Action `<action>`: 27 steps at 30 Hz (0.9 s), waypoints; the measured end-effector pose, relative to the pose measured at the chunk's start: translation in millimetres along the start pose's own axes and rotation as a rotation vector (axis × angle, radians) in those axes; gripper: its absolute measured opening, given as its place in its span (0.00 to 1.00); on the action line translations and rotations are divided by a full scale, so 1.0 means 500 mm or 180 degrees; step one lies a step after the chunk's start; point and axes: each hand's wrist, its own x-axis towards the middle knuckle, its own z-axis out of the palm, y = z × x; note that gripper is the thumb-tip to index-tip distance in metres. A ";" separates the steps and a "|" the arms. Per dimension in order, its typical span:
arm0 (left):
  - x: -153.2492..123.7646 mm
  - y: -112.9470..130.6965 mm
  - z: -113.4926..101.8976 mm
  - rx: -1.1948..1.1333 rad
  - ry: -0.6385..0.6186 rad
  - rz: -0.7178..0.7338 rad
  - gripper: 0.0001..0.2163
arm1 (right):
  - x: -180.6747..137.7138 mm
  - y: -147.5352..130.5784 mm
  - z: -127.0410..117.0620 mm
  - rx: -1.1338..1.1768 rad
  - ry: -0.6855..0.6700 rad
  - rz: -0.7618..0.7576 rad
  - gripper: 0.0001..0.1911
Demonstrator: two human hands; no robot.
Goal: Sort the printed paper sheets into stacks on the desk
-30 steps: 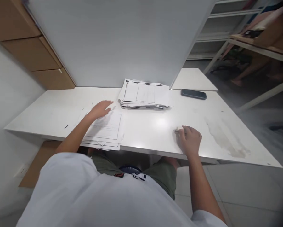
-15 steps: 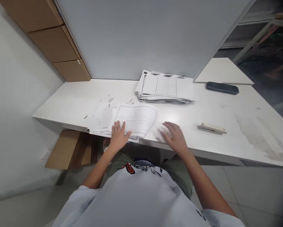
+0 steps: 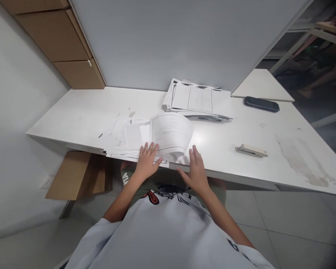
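Note:
A printed sheet of paper [image 3: 172,132] bows upward in front of me, its near edge lifted off the table. My left hand [image 3: 148,162] lies with fingers stretched out at the sheet's lower left corner, over other loose papers [image 3: 132,137]. To the right of the curved sheet is my right hand [image 3: 195,170], fingers extended and thumb apart, holding nothing. Whether its fingertips touch the sheet's edge I cannot tell. Behind the sheet sits a thick, uneven stack of printed papers [image 3: 200,99].
A cream stapler [image 3: 251,150] lies on the white table [image 3: 271,164] to the right, with a dark oblong case [image 3: 261,104] farther back. A grey panel [image 3: 168,45] rises behind the table. Cardboard boxes [image 3: 75,74] are stacked at the left, and another box [image 3: 69,175] is below the tabletop.
The curved sheet has shifted right and away from me, and bows more. My right hand has moved left toward it and turned more upright. My left hand has slid slightly right.

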 end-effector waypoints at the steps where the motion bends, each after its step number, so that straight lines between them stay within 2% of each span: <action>1: -0.002 0.013 0.003 -0.0014 -0.0047 0.0099 0.29 | 0.004 -0.002 0.007 -0.0075 0.0065 0.0060 0.40; 4: -0.009 0.053 0.011 -0.0117 -0.0084 0.0394 0.29 | 0.018 0.012 0.016 -0.0192 0.0470 0.0311 0.33; 7: -0.008 0.070 0.013 -0.0281 -0.0078 0.0704 0.27 | 0.034 0.048 -0.005 -0.0155 0.1018 0.0586 0.26; 11: 0.023 0.055 0.012 -0.0105 0.0072 0.0477 0.31 | 0.043 0.100 -0.056 -0.0237 0.1311 0.0718 0.19; 14: 0.047 0.039 0.017 -0.0014 -0.0029 0.0386 0.36 | 0.035 0.123 -0.075 -0.0281 0.0875 0.0542 0.21; 17: 0.051 0.035 0.026 -0.0078 -0.0037 0.0588 0.29 | 0.017 0.130 -0.063 -0.0252 -0.0069 0.0126 0.27; 19: 0.044 0.036 0.033 -0.0094 0.0065 0.0682 0.24 | 0.003 0.132 -0.045 -0.0273 -0.0479 0.0010 0.30; 21: 0.037 0.037 0.037 -0.0074 0.0200 0.0688 0.20 | -0.013 0.135 -0.030 -0.0276 -0.0542 0.0053 0.30; 24: 0.033 0.031 0.035 -0.0014 0.0380 0.0617 0.19 | -0.037 0.141 -0.025 -0.0334 -0.0335 0.0117 0.29; 27: 0.032 0.014 0.021 0.0111 0.0483 0.0496 0.19 | -0.063 0.146 -0.032 -0.0444 -0.0107 0.0099 0.24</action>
